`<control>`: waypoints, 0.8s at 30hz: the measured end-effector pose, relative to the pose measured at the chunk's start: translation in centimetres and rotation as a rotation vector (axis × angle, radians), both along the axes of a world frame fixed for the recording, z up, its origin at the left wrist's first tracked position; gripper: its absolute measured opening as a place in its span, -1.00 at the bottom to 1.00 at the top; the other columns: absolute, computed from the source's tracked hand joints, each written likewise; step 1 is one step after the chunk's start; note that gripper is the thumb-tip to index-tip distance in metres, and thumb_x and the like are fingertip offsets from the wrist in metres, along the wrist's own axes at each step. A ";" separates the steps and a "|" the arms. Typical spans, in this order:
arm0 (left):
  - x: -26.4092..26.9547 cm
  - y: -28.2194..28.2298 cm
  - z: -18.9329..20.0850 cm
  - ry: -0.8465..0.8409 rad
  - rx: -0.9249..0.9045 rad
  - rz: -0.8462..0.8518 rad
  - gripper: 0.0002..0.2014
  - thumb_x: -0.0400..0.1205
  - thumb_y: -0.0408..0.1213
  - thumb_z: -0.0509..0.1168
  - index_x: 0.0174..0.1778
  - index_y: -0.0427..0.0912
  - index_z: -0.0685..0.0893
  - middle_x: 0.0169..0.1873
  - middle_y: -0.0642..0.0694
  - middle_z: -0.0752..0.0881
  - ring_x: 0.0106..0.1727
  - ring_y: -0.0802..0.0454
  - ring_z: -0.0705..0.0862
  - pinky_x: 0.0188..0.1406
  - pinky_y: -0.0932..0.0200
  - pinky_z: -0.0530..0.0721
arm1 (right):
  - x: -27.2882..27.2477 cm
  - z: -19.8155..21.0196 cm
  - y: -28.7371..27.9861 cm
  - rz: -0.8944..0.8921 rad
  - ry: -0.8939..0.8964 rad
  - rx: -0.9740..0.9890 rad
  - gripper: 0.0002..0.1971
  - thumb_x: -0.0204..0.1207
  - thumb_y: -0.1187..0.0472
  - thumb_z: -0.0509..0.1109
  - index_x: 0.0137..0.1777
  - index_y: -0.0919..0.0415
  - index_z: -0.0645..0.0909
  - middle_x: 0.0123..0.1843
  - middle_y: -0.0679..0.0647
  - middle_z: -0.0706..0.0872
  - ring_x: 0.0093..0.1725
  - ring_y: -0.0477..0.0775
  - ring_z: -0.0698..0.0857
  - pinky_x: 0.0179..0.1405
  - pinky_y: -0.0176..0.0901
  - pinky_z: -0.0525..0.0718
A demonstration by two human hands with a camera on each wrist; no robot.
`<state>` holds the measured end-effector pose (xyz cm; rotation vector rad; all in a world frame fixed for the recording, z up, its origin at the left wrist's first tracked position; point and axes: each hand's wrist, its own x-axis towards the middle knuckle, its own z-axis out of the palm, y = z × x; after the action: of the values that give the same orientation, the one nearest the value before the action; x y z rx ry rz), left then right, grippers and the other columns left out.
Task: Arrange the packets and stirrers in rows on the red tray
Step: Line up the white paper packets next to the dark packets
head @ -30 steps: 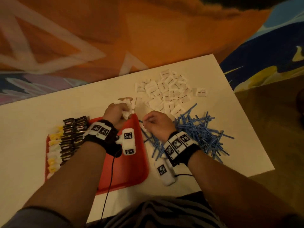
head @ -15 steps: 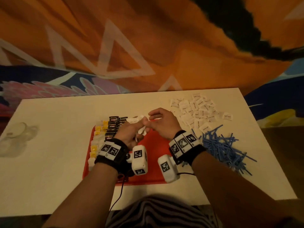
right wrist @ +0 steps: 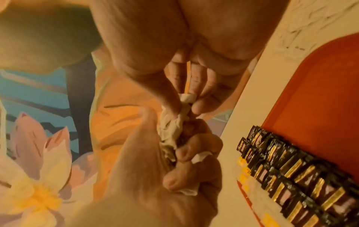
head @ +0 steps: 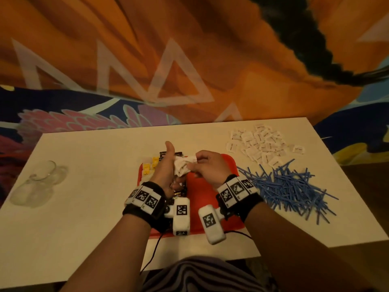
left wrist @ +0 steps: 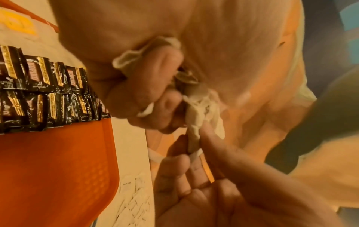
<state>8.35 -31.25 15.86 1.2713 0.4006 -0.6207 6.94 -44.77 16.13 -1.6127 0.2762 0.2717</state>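
My left hand [head: 166,175] held a bunch of white packets [head: 181,167] in a closed grip above the red tray [head: 202,186]. My right hand [head: 207,168] pinched one packet from it. Blue stirrers [head: 288,186] lay heaped on the table [head: 94,186].

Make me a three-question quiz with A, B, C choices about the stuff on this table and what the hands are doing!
1. Where does the heap of thin blue stirrers lie?
A on the red plastic tray
B on the white table, right of the tray
C in the clear glass mug

2. What colour are the packets lined up nearest the tray's bare middle?
A black and gold
B green
C blue

3. What is the left hand doing?
A lying flat
B pointing
C gripping a bunch of small white packets

Answers: B, the stirrers sit beside the tray; A, black-gold packets; C, fingers curl round them while the right hand pinches one.
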 end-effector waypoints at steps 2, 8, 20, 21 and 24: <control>-0.2 0.9 -0.4 0.020 -0.042 0.119 -0.34 0.70 0.35 0.01 -0.28 -0.21 0.61 -0.61 -0.09 0.45 -0.75 0.09 0.29 -0.76 0.37 0.29 | -0.3 -0.1 0.4 -0.058 0.027 0.097 -0.80 0.50 0.50 0.45 -0.23 0.22 0.58 -0.28 0.12 0.72 -0.37 -0.03 0.66 -0.41 -0.27 0.65; -0.7 2.2 -1.4 0.114 -0.223 0.249 -0.74 0.77 -0.23 0.23 -0.10 -0.32 0.68 -0.42 -0.14 0.61 -0.58 0.06 0.63 -0.48 0.18 0.78 | -0.8 0.0 0.2 -0.188 0.022 0.290 -0.86 0.49 0.53 0.45 -0.07 0.31 0.63 -0.14 0.19 0.78 -0.28 0.01 0.77 -0.32 -0.28 0.77; -0.9 -0.3 -0.2 -0.354 0.275 0.055 -0.89 0.62 -0.30 0.46 0.02 -0.23 0.79 -0.47 -0.07 0.66 -0.70 0.23 0.47 -0.74 0.38 0.34 | 0.8 -0.1 -2.0 -0.062 0.107 0.254 -0.97 0.52 0.36 0.49 -0.08 0.26 0.71 -0.15 0.19 0.81 -0.27 0.03 0.80 -0.35 -0.23 0.75; -0.9 -0.7 -0.1 -0.351 0.273 0.058 -0.92 0.62 -0.31 0.45 -0.01 -0.22 0.79 -0.49 -0.07 0.65 -0.69 0.23 0.48 -0.73 0.37 0.34 | 0.9 0.0 -2.4 -0.057 0.142 0.297 -0.98 0.54 0.31 0.48 -0.11 0.23 0.71 -0.14 0.18 0.81 -0.24 0.07 0.80 -0.35 -0.19 0.73; -0.8 -1.3 -0.3 -0.317 0.271 0.057 -0.94 0.64 -0.32 0.43 -0.03 -0.21 0.79 -0.43 -0.13 0.65 -0.62 0.18 0.52 -0.73 0.35 0.36 | 1.3 -0.3 -3.4 -0.086 0.214 0.375 -0.84 0.60 0.15 0.43 -0.02 0.26 0.71 -0.09 0.19 0.77 -0.15 0.12 0.74 -0.40 -0.16 0.68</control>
<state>7.51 -32.58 15.59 1.5828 0.2611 -0.3137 8.21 -48.15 15.86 -1.1993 0.4307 0.4058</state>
